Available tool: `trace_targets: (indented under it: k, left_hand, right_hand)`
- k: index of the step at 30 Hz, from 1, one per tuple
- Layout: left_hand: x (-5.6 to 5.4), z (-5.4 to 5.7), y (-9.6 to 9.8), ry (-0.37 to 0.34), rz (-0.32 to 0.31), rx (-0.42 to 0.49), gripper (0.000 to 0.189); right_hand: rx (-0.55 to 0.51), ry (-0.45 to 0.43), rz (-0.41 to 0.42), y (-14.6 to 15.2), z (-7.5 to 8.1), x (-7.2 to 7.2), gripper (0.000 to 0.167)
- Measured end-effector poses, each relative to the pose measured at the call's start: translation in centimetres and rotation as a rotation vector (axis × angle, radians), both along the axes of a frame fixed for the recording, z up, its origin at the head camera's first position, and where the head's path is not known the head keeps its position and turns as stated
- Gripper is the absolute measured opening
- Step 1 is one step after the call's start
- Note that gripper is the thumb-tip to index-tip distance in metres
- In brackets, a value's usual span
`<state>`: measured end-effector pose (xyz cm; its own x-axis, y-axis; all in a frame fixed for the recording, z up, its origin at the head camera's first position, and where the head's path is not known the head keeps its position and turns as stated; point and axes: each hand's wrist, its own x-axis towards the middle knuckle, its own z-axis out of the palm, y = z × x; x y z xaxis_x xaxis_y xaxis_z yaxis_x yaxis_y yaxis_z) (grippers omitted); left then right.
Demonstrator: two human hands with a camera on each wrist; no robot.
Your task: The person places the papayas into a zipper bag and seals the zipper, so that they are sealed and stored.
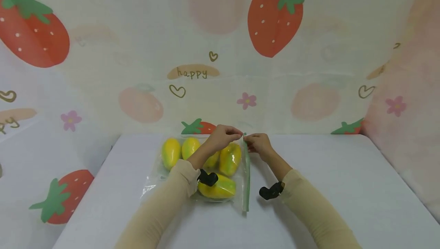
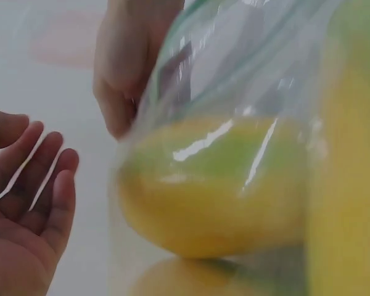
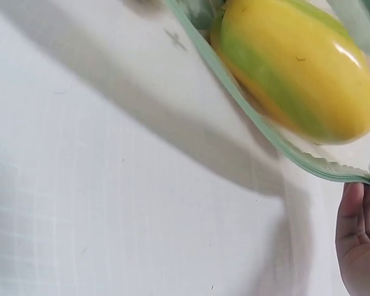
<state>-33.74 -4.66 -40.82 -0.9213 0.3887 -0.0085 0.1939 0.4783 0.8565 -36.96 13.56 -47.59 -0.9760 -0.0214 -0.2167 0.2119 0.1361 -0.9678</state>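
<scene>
A clear zip bag [image 1: 242, 193] with a green zip strip [image 1: 246, 180] lies on the table, its zip side facing right. Inside are several yellow-green mangoes [image 1: 230, 159]. My right hand [image 1: 259, 144] pinches the zip strip at the bag's far corner. In the right wrist view, its fingers [image 3: 351, 209] hold the green edge where the two strips meet, while the mouth gapes beside a mango [image 3: 302, 68]. Reaching across the bag, my left hand [image 1: 223, 138] has its fingertips close to that corner. The left wrist view shows this hand [image 2: 24, 203] with loosely bent fingers and nothing between them.
The table [image 1: 330, 191] has a white cover. Behind it and at both sides hangs a cloth [image 1: 220, 104] printed with strawberries. Each wrist carries a black camera mount [image 1: 271, 191]; the left mount [image 1: 207, 178] overlaps the bag in the head view.
</scene>
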Motion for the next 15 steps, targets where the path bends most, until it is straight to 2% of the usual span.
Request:
trace_targets:
  k: [8, 11, 15]
  left_hand:
    - [-2.9, -0.7, -1.0, -0.118, 0.051, 0.118, 0.034]
    - [-3.6, -0.7, -1.1, -0.141, 0.074, 0.120, 0.035]
    - [-4.3, -0.7, -0.9, -0.148, 0.075, 0.139, 0.034]
  right_hand:
    - [0.008, 0.022, 0.039, 0.1, 0.2, 0.1, 0.031]
    - [0.001, 0.032, 0.046, 0.2, 0.3, 0.1, 0.031]
    - [-0.019, 0.035, 0.048, 0.3, 0.5, 0.2, 0.031]
